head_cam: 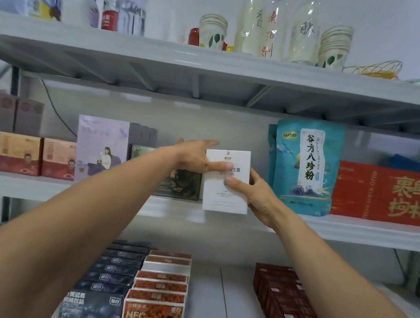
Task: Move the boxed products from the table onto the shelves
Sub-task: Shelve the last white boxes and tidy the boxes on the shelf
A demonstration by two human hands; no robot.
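Box [224, 198] (upright), held, left grip [199, 156], right grip [255, 196]

Middle shelf [344, 231], dark box [183, 185], teal pouch [306, 167], red box [381, 193]

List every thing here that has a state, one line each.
white box: upright, held at the middle shelf's front edge
left hand: grips the box's top left
right hand: grips the box's right side
teal pouch: standing upright on the middle shelf
paper cups: stacked on the top shelf
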